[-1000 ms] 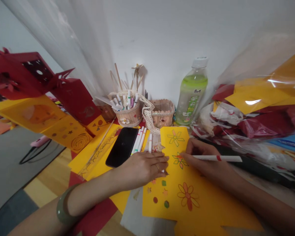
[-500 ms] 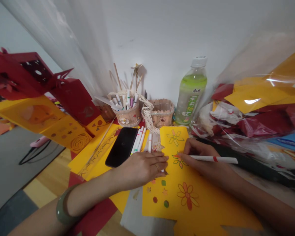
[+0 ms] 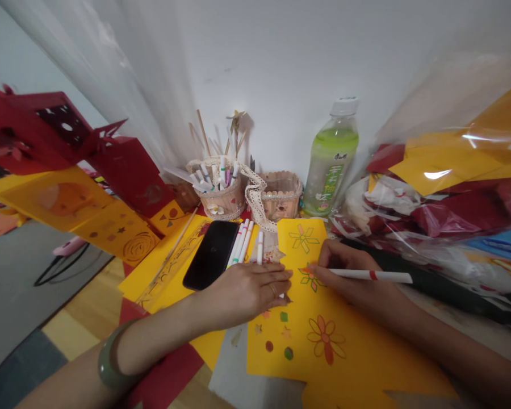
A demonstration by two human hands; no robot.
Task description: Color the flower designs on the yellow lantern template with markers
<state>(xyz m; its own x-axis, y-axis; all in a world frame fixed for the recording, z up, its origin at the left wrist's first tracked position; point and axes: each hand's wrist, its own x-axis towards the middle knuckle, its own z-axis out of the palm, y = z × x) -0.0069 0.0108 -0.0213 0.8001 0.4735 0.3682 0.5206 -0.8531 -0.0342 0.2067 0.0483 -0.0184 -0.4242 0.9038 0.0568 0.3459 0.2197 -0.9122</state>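
Observation:
My right hand [image 3: 344,270] is closed around a white marker with a red band [image 3: 378,276], its tip end at the middle flower [image 3: 310,279] drawn on a yellow sheet of card [image 3: 289,363]. That flower has green outlines and some orange-red petals. Flat across the sheet's left edge lies my left hand [image 3: 255,289], fingers stretched out. Above and below on the card are a flower outlined in green [image 3: 303,238] and a larger orange one [image 3: 326,339]. Small green, red and orange shapes [image 3: 286,332] sit by my left fingers. A white marker [image 3: 260,247] partly shows beyond that hand.
A black phone [image 3: 210,254] and several markers [image 3: 241,241] lie left of the card. Behind stand a pot full of pens [image 3: 221,201], a second wooden pot [image 3: 281,204] and a green drink bottle [image 3: 332,159]. Red and yellow paper constructions [image 3: 128,170] rise at left; a plastic bag [image 3: 447,187] bulges at right.

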